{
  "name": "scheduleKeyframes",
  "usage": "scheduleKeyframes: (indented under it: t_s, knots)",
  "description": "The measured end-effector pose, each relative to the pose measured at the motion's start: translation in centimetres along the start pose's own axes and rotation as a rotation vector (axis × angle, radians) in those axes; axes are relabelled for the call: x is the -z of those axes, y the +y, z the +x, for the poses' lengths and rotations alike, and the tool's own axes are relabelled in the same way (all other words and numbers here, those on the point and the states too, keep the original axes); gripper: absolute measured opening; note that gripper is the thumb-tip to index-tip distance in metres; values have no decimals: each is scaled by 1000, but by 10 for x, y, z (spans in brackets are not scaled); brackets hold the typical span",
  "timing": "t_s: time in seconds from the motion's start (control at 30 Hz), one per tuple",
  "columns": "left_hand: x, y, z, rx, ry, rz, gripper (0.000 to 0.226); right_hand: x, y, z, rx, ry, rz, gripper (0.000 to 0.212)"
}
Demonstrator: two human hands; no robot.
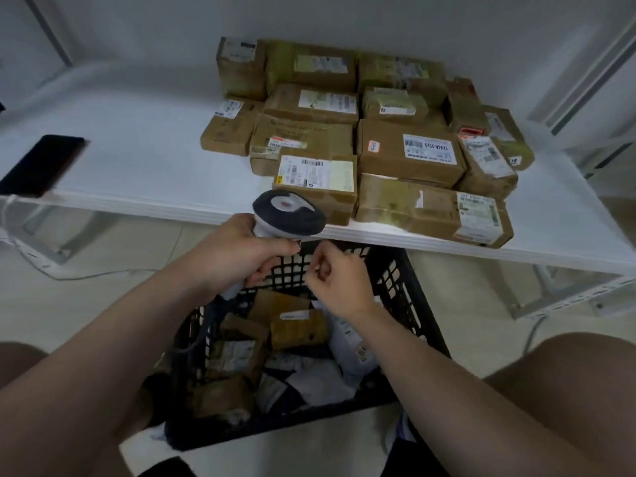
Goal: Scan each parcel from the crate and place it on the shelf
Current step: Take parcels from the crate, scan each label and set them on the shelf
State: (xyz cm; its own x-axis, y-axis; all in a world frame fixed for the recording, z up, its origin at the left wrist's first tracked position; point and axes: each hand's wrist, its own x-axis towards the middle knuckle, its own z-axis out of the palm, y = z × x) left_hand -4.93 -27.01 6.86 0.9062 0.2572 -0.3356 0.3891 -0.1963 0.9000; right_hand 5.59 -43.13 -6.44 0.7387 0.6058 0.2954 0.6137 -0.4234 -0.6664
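1. The left hand (237,256) is wrapped round the pale handle of a handheld barcode scanner with a dark rounded head (289,211). This grip is closed firmly on the handle. The head is raised and points away toward the shelf, probably so that its window faces whatever is lifted in front of it.
2. The right hand (339,280) hovers just to the right of that grip, with fingers curled and thumb and forefinger close together beside the scanner's underside. Whether this grip pinches something small or holds nothing cannot be told.
3. Directly below both grips stands a black plastic lattice crate (406,280). Inside it lie loose parcels (297,327), brown cardboard boxes mixed with pale bags, apparently waiting to be scanned. The crate sits between the person's knees, presumably to keep the reach short.
4. Beyond and above the grips, a white flat shelf (137,160) carries stacked parcels (409,153). These are brown taped cartons packed tightly together, most with labels facing up. They are judged to be the finished part of the task.
5. Far to the left of the left grip, a flat black phone (41,165) lies at the shelf's front edge, well apart from the cartons.
6. No parcel is in either grip, so the likely step is a reach down into the crate for the next one.
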Motion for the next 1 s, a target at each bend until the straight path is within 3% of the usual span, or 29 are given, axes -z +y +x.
scheduleKeyframes:
  t_s: [0.2, 0.37, 0.53, 0.67, 0.73, 0.9, 1.0]
  knots:
    - [17, -4, -3, 3, 4, 235, 25, -68, 14, -45, -266, -685, -70, 18]
    - [30, -3, -7, -5, -26, 398, 18, -119, -16, -62, -253, -1087, 56, 65]
    - [39, -6, -10, -22, -104, 514, 24, -180, -33, -82, 2, -1139, -263, 87]
    - [44, -6, -10, -34, -128, 521, 26, -175, -44, -70, 43, -1170, -326, 58]
    - [45, -5, -10, -41, -132, 517, 24, -161, -46, -57, 11, -1164, -309, 46]
    - [39, 3, -16, -55, -100, 471, 40, -94, -38, -19, -136, -1157, -201, 46]
    - [33, 6, -20, -104, -82, 395, 29, -38, -37, 3, -191, -1053, -184, 50]
